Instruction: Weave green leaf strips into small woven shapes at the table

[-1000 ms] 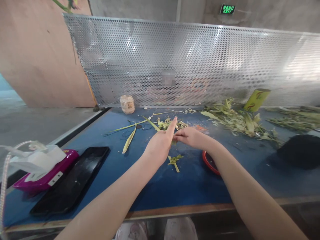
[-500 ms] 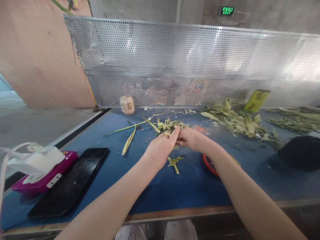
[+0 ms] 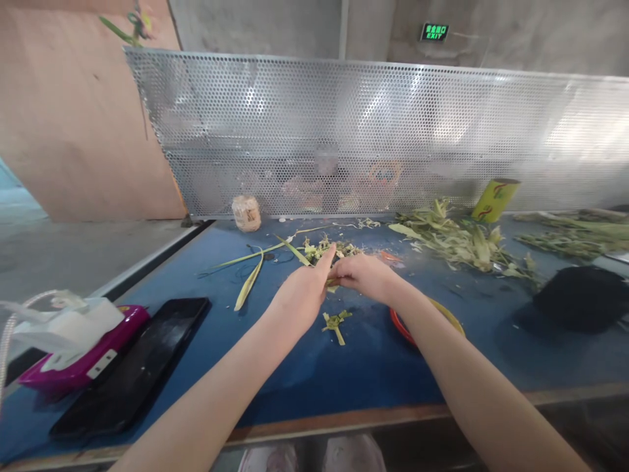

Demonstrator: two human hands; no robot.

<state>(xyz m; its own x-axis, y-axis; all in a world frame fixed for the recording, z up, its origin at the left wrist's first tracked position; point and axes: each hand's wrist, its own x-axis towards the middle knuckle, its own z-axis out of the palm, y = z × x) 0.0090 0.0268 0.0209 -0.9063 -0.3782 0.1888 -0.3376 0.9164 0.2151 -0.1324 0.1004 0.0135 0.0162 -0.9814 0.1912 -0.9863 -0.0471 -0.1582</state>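
Head view: at the middle of the frame the left hand (image 3: 297, 298) and right hand (image 3: 363, 275) are meeting over the blue table (image 3: 344, 380), both pinching a small green strip (image 3: 332, 283) between them. The left index finger is stretching forward while its other fingers are curling in; the right fingers are closing narrowly on the strip. Just below, a folded leaf (image 3: 335, 321) is lying on the table, and scraps (image 3: 329, 248) are sitting just above the hands. A red ring (image 3: 403, 326) is showing under the right wrist. At lower left a phone (image 3: 132, 364) is lying beside a pink case (image 3: 81, 366). At the top, a green sign (image 3: 434, 31) is reading "EXIT".
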